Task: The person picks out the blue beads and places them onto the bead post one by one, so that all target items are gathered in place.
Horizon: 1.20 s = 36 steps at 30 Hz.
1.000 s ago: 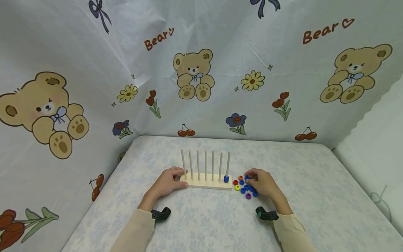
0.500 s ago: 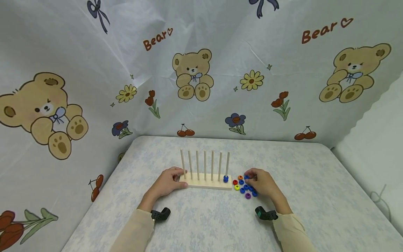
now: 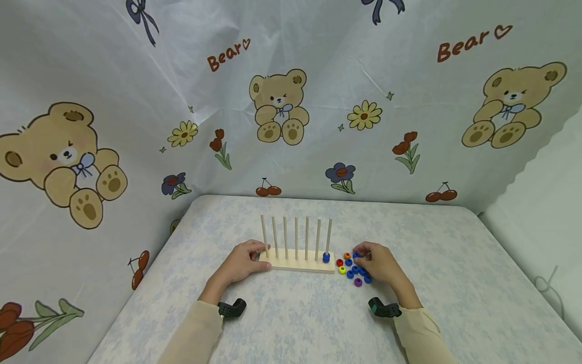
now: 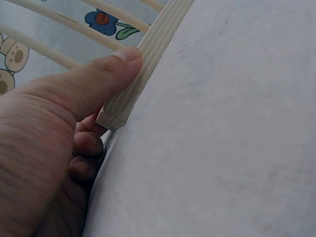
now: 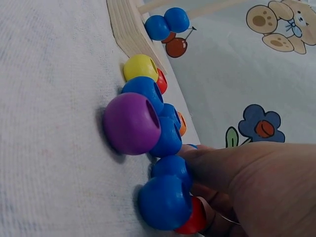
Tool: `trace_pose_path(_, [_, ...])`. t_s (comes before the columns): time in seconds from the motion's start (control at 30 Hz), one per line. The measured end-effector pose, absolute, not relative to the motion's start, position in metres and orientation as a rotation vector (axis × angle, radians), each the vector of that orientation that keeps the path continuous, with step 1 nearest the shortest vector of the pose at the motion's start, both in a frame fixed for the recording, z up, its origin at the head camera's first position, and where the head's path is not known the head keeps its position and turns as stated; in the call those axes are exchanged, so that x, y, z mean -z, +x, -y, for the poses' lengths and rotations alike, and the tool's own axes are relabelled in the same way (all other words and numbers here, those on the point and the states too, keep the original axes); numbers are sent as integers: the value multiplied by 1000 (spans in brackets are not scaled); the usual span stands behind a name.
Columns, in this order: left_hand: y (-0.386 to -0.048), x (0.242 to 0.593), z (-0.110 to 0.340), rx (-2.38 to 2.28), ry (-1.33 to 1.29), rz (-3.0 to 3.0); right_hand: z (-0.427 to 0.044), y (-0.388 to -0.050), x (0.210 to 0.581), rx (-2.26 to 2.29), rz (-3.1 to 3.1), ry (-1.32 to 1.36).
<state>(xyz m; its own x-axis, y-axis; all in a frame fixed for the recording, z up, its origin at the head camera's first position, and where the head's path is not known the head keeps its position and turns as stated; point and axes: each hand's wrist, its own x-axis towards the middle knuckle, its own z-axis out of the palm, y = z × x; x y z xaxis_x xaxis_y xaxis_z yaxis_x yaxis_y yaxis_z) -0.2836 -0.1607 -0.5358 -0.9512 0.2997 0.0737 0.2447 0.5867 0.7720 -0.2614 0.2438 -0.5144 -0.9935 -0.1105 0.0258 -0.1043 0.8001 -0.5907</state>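
Observation:
A pale wooden peg board (image 3: 297, 264) with a row of upright pegs stands on the table. Two blue beads (image 5: 168, 23) are stacked at the foot of its rightmost peg. My left hand (image 3: 243, 262) grips the board's left end, thumb (image 4: 126, 61) on the front edge and fingers behind. To the right of the board, my right hand (image 3: 379, 262) pinches a blue bead (image 3: 356, 255) between thumb and index finger at the far side of a loose bead group. That bead is mostly hidden by the thumb in the right wrist view.
Loose beads lie close together: a purple bead (image 5: 131, 123), a yellow bead (image 5: 140, 68), an orange bead (image 3: 347, 256), a red bead (image 3: 339, 262) and several blue ones. Another red bead (image 5: 193, 217) sits under the right hand. A bear-printed cloth (image 3: 282, 167) hangs behind the table.

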Motion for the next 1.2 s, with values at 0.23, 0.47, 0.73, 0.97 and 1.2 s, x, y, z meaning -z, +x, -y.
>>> trace_pose_path(0.23, [-282, 532, 159, -1318, 458, -2732, -245, -261, 513, 996, -2969, -153])
trace_pose_path(0.47, [-281, 533, 159, -1311, 456, -2739, -245, -260, 510, 1036, -2961, -151])
trace_pose_path(0.73, [-282, 533, 159, -1321, 474, -2735, -242, -257, 495, 1109, -3024, -224])
trace_pose_path(0.97, [-282, 534, 160, -1314, 469, -2744, -237, -253, 479, 1097, -3086, -300])
trace_pose_path(1.2, [-282, 533, 160, -1332, 479, -2729, -234, -248, 467, 1122, -3198, -351])
